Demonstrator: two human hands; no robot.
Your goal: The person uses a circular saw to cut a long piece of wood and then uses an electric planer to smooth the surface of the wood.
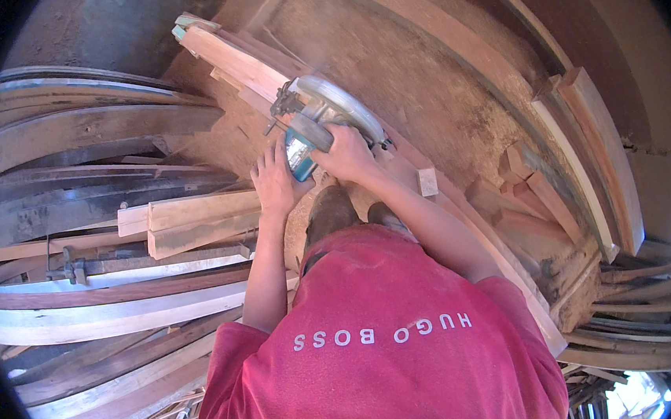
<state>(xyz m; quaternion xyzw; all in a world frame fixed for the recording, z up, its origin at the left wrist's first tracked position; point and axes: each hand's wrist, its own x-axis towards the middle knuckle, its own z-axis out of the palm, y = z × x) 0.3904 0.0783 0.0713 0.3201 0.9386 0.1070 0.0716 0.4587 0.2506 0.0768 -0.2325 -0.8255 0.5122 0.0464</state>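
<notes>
At twelve o'clock, your teal-and-silver, round-guarded circular saw looks heavy and rigid, best held by its grey bar-shaped handle, which your right hand grips while your left hand spreads open beside the teal motor housing.

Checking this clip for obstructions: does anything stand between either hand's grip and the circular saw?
Nothing visible does. The right hand's grip is closed on the circular saw. The left hand's grip, fingers spread, is right beside its teal motor housing, with no object visible between; whether they touch is unclear.
</notes>
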